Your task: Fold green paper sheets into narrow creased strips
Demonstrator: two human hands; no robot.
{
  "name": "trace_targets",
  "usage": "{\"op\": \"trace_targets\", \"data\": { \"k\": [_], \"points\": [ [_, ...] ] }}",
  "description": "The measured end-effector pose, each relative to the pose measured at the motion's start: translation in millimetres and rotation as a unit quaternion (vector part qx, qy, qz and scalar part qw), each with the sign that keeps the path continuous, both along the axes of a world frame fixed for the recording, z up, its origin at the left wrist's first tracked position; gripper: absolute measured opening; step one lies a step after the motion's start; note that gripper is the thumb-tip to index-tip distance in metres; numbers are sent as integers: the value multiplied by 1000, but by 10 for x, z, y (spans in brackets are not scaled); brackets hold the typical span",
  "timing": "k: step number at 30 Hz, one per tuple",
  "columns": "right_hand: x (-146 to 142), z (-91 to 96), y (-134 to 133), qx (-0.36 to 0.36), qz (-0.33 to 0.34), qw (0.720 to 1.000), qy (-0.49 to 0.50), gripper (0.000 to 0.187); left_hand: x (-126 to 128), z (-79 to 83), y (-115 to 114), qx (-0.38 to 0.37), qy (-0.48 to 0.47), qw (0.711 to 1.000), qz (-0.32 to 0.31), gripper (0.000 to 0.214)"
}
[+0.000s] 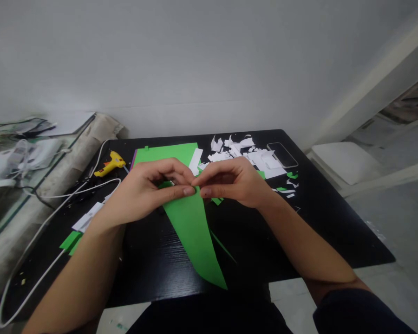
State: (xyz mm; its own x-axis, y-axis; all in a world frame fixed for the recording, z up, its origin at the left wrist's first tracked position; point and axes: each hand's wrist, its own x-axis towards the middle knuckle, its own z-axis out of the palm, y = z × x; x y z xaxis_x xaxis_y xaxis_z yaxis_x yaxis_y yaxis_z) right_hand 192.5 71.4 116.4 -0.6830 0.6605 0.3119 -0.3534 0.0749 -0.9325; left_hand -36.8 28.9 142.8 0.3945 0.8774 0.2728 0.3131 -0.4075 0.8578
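Between my two hands hangs a piece of green paper [193, 232], its long pointed end drooping toward the table's front edge. My left hand [160, 188] pinches its top edge between thumb and fingers. Right beside it, my right hand [230, 183] is also closed in a pinch at the paper's upper corner, the two sets of fingertips touching. A thin green strip [223, 247] shows just to the right of the paper; whether it is part of the same piece I cannot tell.
Green sheets [170, 152] lie on the black table [327, 222] behind my hands. White paper scraps [237, 148] are heaped at the back right near a phone [282, 154]. To the left are a yellow glue gun [112, 163], a white cable [52, 215] and folded green pieces [70, 241].
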Motion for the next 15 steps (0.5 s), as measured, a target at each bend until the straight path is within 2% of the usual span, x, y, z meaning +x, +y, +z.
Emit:
{"op": "trace_targets", "data": {
  "k": [6,15],
  "points": [
    [-9,-4,7,-18,-11,1000,7,17,23,-5,-17,8,-26,999,30,8],
    [-3,12,-1,-26,-22,999,1,13,61,-4,-41,49,-8,996,67,9]
  ]
}}
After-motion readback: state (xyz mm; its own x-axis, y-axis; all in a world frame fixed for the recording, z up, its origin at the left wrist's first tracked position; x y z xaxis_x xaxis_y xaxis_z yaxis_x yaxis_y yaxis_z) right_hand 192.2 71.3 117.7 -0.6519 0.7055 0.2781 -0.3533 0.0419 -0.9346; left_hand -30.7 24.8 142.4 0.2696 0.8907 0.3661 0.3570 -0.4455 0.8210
